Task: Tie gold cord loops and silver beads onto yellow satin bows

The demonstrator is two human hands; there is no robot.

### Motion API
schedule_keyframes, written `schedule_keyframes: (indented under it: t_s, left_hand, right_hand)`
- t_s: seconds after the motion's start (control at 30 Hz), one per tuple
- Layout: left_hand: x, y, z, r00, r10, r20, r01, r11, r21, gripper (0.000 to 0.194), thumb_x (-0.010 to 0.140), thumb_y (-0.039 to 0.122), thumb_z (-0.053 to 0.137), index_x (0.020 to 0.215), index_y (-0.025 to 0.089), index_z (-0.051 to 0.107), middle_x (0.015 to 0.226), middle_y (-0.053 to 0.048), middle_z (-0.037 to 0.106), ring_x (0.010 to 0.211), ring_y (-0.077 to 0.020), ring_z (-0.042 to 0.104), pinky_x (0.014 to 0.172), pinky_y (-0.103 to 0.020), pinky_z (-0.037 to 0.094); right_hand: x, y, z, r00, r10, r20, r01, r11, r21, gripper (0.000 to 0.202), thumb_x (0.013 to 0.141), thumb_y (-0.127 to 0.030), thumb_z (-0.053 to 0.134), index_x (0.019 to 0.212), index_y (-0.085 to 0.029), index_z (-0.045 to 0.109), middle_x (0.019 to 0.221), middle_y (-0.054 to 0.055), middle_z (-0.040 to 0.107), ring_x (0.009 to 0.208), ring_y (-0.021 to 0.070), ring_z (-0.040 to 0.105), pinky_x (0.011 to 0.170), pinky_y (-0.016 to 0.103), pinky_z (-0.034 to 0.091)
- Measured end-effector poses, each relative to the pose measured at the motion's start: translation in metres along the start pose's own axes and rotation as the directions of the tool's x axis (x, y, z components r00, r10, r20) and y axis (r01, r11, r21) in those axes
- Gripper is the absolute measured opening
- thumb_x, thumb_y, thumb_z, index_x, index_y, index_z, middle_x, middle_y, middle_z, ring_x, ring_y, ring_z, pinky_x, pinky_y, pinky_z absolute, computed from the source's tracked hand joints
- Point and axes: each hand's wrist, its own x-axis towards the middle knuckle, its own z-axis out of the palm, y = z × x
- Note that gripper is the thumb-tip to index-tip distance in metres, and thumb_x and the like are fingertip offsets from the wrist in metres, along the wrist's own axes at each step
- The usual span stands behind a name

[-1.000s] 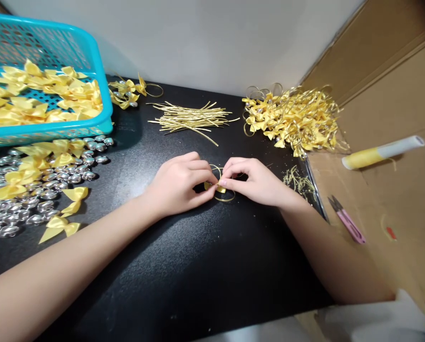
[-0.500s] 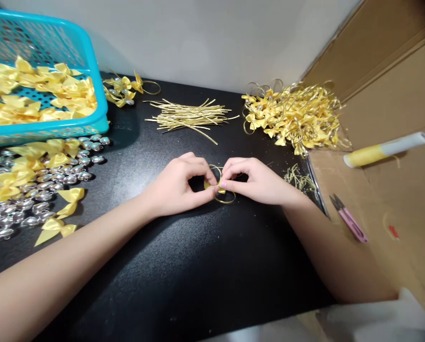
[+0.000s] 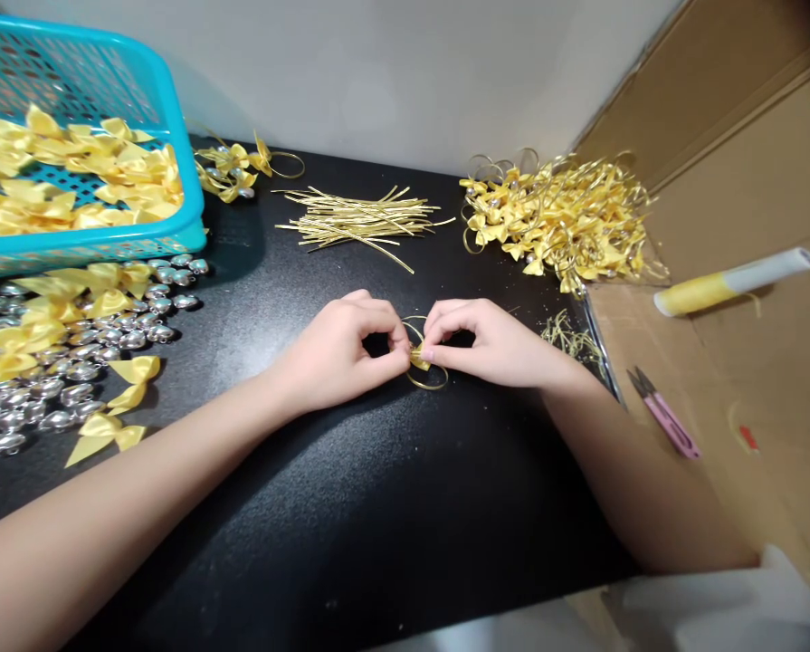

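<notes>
Just above the black table, a small yellow ribbon bow with a loop of gold wire is held between my fingertips. My left hand pinches its left side, thumb against forefinger. From the right, my right hand pinches the bow, its thumb lying over the front. The fingertips nearly meet and cover part of the bow and wire. Beyond the hands lies a bundle of gold wire ties, loosely crossed.
At the left stands a blue basket of yellow bows, with silver bells in front. A pile of wired bows lies back right. Wire clippings, pink snips and a yellow-white tube are at the right.
My left fingers have shifted slightly on the bow, so more of its middle shows between the two hands. The right hand keeps its pinch in nearly the same spot.
</notes>
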Motion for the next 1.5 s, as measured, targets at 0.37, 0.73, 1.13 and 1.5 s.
schedule_keyframes:
  t_s: [0.37,0.73,1.13,1.5]
  left_hand:
    - [0.001,0.001,0.0,0.999,-0.017,0.028,0.017,1.0,-0.003,0.018,0.079,0.025,0.059,0.064,0.018,0.065,0.068,0.001,0.069,0.064,-0.0137,0.057,0.076,-0.032,0.039]
    - [-0.001,0.001,0.0,0.999,0.015,0.035,-0.015,1.0,0.005,0.015,0.08,0.023,0.059,0.068,0.017,0.067,0.071,0.0,0.069,0.067,-0.0141,0.058,0.075,-0.031,0.04]
    - [-0.002,0.007,0.008,0.984,-0.134,-0.121,0.125,0.989,-0.075,0.022,0.083,0.04,0.067,0.084,0.021,0.079,0.082,-0.003,0.077,0.076,-0.0188,0.064,0.076,-0.034,0.045]
    - [-0.002,0.012,0.022,0.902,-0.379,-0.209,0.32,0.909,-0.269,0.018,0.077,0.036,0.073,0.078,0.019,0.08,0.069,-0.003,0.075,0.055,-0.0133,0.056,0.052,-0.026,0.04]
  right_hand:
    - [-0.002,0.001,-0.006,0.998,0.01,0.06,-0.005,0.996,-0.093,0.007,0.081,-0.018,0.067,0.077,-0.016,0.072,0.084,0.003,0.067,0.08,0.0136,0.061,0.078,0.028,0.045]
    - [-0.002,0.0,-0.004,0.999,0.038,0.022,-0.036,0.996,-0.085,0.006,0.08,-0.015,0.066,0.079,-0.014,0.072,0.084,0.003,0.067,0.079,0.0132,0.061,0.075,0.027,0.044]
    - [-0.002,-0.006,-0.001,0.998,0.064,-0.004,-0.064,0.994,-0.093,0.01,0.084,-0.017,0.062,0.078,-0.014,0.069,0.084,0.003,0.065,0.076,0.0129,0.058,0.07,0.026,0.04]
    - [-0.002,-0.01,0.0,0.994,0.107,-0.021,-0.109,0.984,-0.143,0.014,0.084,-0.018,0.062,0.072,-0.014,0.067,0.083,0.002,0.064,0.074,0.0115,0.055,0.071,0.026,0.037]
